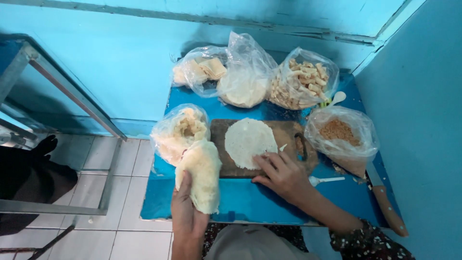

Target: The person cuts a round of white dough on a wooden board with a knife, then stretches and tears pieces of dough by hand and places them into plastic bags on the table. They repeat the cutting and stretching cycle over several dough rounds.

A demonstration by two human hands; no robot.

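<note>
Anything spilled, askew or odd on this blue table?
Yes: brown crumbs lie loose on the blue table beside the bag of crumbs, and the knife sits at the table's right edge, handle overhanging.

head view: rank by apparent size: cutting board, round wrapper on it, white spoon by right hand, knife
1. Cutting board
2. Round wrapper
3. Knife, though it lies nearer the camera, so its rank is unsure
4. White spoon
</note>
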